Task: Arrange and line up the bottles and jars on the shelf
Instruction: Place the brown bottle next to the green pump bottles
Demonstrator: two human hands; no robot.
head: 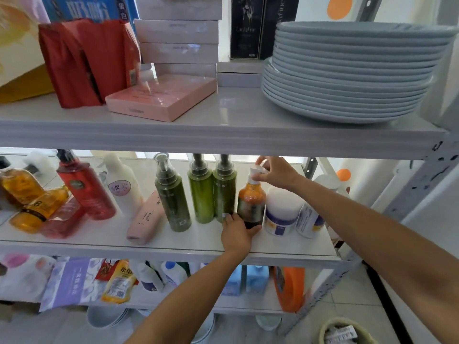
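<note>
My left hand [236, 234] has its grip curled round the bottom of the orange bottle [250, 204], middle right of the frame on the middle shelf [173, 247]. My right hand [278, 172] pinches its white pump [255, 173]. Three green bottles [200, 194] stand just left of it and two white jars [280, 214] just right. Their labels are too blurry to read. The upper shelf [223, 140] hides two green tops. A black box [246, 28] up top says "LuckyFine".

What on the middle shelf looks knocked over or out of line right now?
At the left end, two amber bottles and a red bottle lie toppled in a heap. The pink tube leans against the dark green bottle. The others look roughly upright.
</note>
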